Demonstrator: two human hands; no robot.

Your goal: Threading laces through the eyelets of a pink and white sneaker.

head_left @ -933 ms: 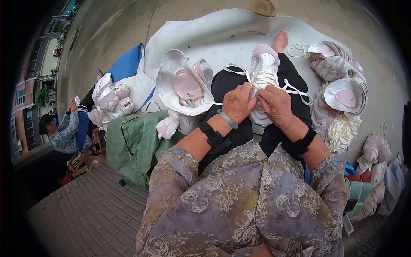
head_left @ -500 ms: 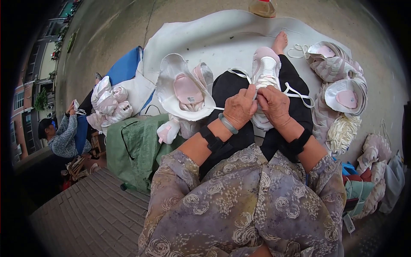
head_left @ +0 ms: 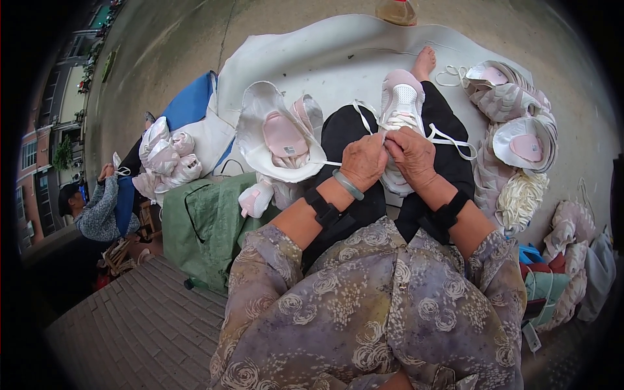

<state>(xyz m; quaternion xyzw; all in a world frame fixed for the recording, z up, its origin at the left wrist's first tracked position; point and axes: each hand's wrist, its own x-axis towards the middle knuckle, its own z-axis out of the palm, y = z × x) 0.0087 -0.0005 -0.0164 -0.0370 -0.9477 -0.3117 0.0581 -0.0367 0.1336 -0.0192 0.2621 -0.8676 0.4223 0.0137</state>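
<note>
The pink-and-white shoe (head_left: 402, 101) rests on the person's lap, between the black trouser legs (head_left: 339, 130), its long axis running away from the body: toe farthest off, heel end toward the patterned shirt (head_left: 338, 292). The relation that counts is at the left edge of its lacing, where the fingertips of both hands meet. The left hand (head_left: 364, 160) lies just beside the shoe on its left; the right hand (head_left: 413, 156) reaches across the top of it from the right, so it is the nearer to the shoe's midline. Both hands have the fingers curled in and closed to a small pinch, seemingly on the white lace (head_left: 455, 142), lengths of which trail over each thigh. Exactly which part of the lace each pinch has, and whether the shoe's edge is caught with it, cannot be told.

The hands cover the middle of the shoe, so its lower lacing and most of its opening are hidden. To the left, nested shoe pieces (head_left: 284, 133) stand open on the white sheet (head_left: 305, 58), near the green bag (head_left: 201, 214); to the right, beyond the thigh, lie stacked shoe pieces (head_left: 523, 144) and a bunch of pale laces (head_left: 522, 203). A container (head_left: 396, 12) is cut off by the top edge, and a co-worker (head_left: 107, 211) at far left is too small to make out well.
</note>
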